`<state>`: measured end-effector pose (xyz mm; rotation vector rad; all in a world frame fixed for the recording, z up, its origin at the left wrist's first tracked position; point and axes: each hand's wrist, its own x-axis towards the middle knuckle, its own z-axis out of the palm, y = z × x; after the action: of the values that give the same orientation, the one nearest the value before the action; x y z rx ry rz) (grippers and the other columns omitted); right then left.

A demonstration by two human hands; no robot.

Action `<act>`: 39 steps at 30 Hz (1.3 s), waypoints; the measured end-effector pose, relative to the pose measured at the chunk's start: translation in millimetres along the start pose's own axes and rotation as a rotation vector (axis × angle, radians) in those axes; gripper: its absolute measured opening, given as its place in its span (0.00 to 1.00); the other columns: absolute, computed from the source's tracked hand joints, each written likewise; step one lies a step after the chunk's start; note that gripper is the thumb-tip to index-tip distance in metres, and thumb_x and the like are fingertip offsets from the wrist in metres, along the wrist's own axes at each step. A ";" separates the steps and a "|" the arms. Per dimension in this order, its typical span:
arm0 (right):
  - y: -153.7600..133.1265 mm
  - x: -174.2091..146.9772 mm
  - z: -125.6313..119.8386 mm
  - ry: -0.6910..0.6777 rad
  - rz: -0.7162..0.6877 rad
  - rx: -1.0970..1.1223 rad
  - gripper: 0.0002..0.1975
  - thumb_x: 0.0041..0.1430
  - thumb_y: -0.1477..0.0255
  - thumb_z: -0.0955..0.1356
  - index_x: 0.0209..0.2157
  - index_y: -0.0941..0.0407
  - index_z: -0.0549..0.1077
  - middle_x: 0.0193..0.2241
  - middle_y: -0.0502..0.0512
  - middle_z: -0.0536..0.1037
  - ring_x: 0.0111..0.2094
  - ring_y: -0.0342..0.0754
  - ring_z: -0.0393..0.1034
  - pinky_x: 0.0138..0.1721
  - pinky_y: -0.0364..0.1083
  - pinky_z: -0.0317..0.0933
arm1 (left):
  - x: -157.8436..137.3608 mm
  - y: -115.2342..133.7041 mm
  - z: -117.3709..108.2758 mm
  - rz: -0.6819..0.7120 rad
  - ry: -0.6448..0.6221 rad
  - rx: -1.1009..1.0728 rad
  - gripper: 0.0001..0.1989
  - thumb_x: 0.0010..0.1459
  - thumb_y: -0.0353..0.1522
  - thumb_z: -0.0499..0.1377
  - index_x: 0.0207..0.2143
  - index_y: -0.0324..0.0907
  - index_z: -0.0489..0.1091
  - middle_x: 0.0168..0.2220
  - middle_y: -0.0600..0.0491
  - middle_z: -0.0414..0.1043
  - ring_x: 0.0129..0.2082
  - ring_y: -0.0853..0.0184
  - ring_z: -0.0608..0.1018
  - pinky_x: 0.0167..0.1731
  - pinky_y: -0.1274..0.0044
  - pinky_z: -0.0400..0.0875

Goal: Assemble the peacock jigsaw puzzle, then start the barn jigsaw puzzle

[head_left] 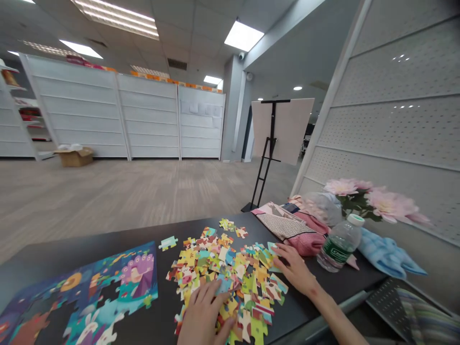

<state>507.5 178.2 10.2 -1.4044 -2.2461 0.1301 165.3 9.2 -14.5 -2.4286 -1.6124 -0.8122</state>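
Many loose jigsaw puzzle pieces (230, 258) lie heaped in the middle of a dark table, mostly yellow, green, red and light blue. My left hand (204, 311) lies palm down over the near side of the heap, fingers stretched and apart. At the heap's right edge, my right hand (295, 269) reaches in with its fingers spread, touching or just above a few pieces beside a pale blue one. To the left is a partly assembled puzzle (140, 278) in dark blue and purple, with gaps showing the tabletop. One pale green piece (168, 243) sits apart between puzzle and heap.
On the table's right stand a plastic bottle (339, 243) with a green label, folded pink cloth (305, 230), blue cloth (391, 251) and pink flowers (384, 201). A perforated white panel (402, 124) rises behind them. An easel (268, 153) stands on the floor beyond the table.
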 end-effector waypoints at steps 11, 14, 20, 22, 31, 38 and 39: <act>-27.9 -30.4 1.0 -0.101 -0.046 -0.116 0.24 0.65 0.56 0.64 0.59 0.47 0.72 0.66 0.56 0.66 0.67 0.60 0.56 0.64 0.62 0.53 | 0.6 -2.3 1.9 0.014 -0.019 0.005 0.20 0.60 0.45 0.62 0.54 0.54 0.71 0.58 0.52 0.74 0.54 0.54 0.78 0.48 0.64 0.75; -31.2 -41.2 0.6 -0.039 0.020 -0.166 0.23 0.65 0.55 0.64 0.56 0.48 0.75 0.62 0.59 0.71 0.64 0.63 0.61 0.60 0.64 0.57 | 0.4 3.1 0.4 -0.043 0.010 0.023 0.19 0.60 0.44 0.62 0.53 0.54 0.71 0.58 0.53 0.73 0.55 0.53 0.76 0.50 0.63 0.74; -58.6 -40.4 -7.8 -0.118 -0.105 -0.105 0.21 0.71 0.59 0.58 0.57 0.46 0.74 0.63 0.54 0.70 0.65 0.56 0.60 0.63 0.59 0.56 | 0.8 1.8 -1.5 0.018 0.011 0.024 0.19 0.62 0.46 0.61 0.54 0.54 0.70 0.57 0.53 0.74 0.52 0.54 0.78 0.47 0.64 0.75; -73.3 -38.5 -5.5 -0.237 -0.137 -0.128 0.22 0.72 0.57 0.58 0.61 0.41 0.69 0.67 0.50 0.64 0.68 0.58 0.54 0.65 0.62 0.52 | 0.6 -1.6 -1.0 0.021 0.018 0.031 0.19 0.61 0.45 0.61 0.54 0.54 0.70 0.57 0.53 0.74 0.52 0.54 0.78 0.47 0.65 0.75; -95.6 12.0 16.1 -0.223 -0.007 -0.245 0.26 0.71 0.53 0.54 0.65 0.41 0.64 0.68 0.48 0.62 0.69 0.58 0.52 0.64 0.62 0.51 | -3.0 -5.6 24.0 -0.035 0.068 0.073 0.22 0.53 0.46 0.68 0.50 0.54 0.74 0.55 0.53 0.76 0.51 0.53 0.79 0.48 0.66 0.73; -93.2 32.0 22.0 -0.126 0.110 -0.315 0.25 0.71 0.65 0.55 0.58 0.55 0.74 0.66 0.64 0.63 0.68 0.67 0.51 0.62 0.68 0.49 | -2.7 -2.5 32.8 -0.120 0.133 -0.015 0.21 0.50 0.51 0.70 0.45 0.59 0.76 0.53 0.57 0.78 0.50 0.55 0.79 0.49 0.69 0.71; -93.4 31.3 22.7 -0.155 0.067 -0.297 0.24 0.71 0.64 0.55 0.60 0.51 0.72 0.67 0.60 0.63 0.69 0.64 0.51 0.63 0.65 0.50 | -2.7 -1.9 32.3 -0.121 0.139 -0.025 0.21 0.50 0.51 0.69 0.45 0.58 0.76 0.53 0.57 0.78 0.50 0.55 0.79 0.49 0.69 0.71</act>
<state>409.5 165.6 31.8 -1.6750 -2.4214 -0.0794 174.7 20.0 -43.6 -2.2517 -1.7188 -1.0018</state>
